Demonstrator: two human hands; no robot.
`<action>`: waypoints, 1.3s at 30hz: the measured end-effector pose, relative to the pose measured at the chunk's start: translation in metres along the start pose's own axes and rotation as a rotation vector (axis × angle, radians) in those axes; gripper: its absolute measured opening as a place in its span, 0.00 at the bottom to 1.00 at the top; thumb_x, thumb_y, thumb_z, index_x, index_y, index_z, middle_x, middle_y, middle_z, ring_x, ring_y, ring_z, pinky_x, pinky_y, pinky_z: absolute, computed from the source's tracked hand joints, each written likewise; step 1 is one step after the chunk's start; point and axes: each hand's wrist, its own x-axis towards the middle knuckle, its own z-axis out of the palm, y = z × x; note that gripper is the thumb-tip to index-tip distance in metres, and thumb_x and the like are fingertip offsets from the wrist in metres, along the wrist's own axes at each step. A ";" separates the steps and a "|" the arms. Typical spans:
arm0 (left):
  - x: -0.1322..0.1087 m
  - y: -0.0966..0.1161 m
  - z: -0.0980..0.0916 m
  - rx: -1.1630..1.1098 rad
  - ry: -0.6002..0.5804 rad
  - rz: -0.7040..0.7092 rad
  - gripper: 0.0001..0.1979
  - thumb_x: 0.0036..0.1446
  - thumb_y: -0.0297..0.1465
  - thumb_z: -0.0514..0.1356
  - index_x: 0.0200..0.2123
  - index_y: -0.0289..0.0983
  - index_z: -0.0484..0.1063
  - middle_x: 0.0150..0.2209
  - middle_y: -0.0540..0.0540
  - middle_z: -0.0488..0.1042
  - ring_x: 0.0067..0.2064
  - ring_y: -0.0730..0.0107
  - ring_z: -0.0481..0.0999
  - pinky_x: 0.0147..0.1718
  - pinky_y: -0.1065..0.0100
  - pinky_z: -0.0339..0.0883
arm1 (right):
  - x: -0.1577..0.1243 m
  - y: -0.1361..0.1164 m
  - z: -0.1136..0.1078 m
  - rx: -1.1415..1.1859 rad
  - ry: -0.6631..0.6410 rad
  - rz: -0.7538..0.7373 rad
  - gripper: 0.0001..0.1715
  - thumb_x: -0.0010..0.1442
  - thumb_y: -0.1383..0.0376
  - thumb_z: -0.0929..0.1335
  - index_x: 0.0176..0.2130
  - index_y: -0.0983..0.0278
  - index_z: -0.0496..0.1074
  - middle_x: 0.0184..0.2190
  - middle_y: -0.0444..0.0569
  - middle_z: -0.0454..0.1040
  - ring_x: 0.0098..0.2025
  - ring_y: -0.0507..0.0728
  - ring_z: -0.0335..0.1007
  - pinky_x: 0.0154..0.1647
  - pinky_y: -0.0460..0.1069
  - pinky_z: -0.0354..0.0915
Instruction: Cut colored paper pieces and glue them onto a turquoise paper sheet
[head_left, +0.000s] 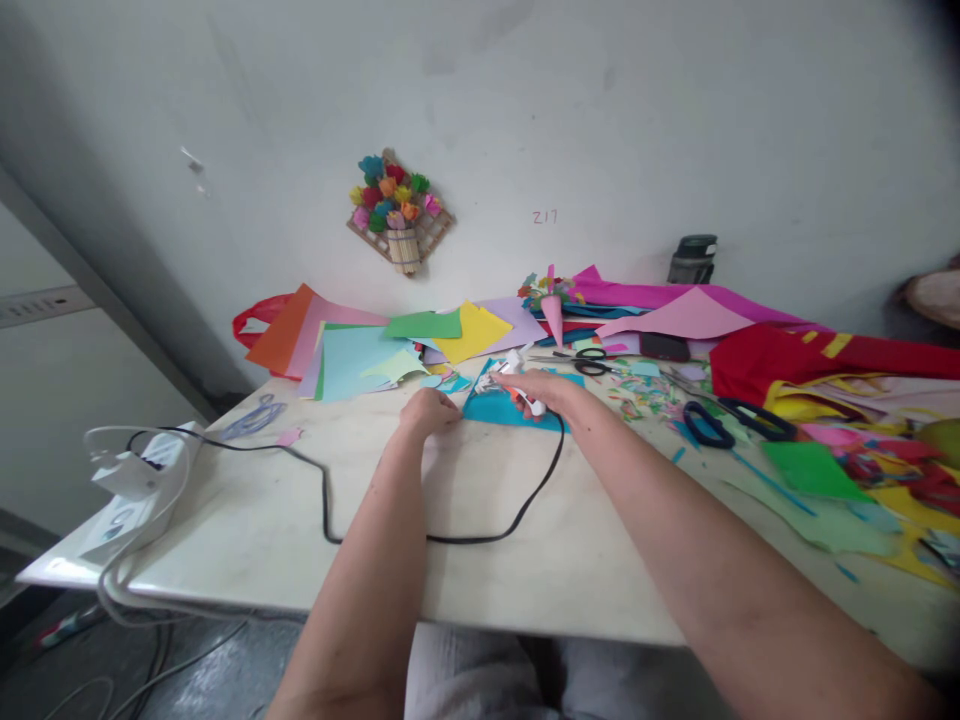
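My right hand (546, 390) is closed around a white hot glue gun (531, 402) with a black cord. The gun lies over a sheet of blue paper (499, 408) on the table, its nozzle pointing up and to the left. My left hand (430, 411) is at the sheet's left corner, fingers pinched together on the edge. My fingers partly hide that corner. Just behind the gun are small blue and pale green paper pieces (450, 382). Black-handled scissors (592, 362) rest beyond my right hand.
The cord (480, 541) loops across the white table to a power strip (142, 490) at left. Coloured sheets (352, 355) line the back. Paper scraps (649, 400), larger scissors (709, 425) and red material (772, 360) crowd the right. A paper-flower decoration (405, 250) hangs on the wall.
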 end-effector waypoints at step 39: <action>0.008 -0.017 0.003 -0.225 -0.069 0.052 0.09 0.37 0.27 0.63 0.28 0.34 0.76 0.22 0.49 0.74 0.25 0.73 0.71 0.26 0.74 0.64 | 0.001 -0.002 0.000 -0.057 -0.178 0.006 0.31 0.43 0.40 0.67 0.29 0.65 0.65 0.16 0.43 0.66 0.13 0.48 0.61 0.11 0.43 0.59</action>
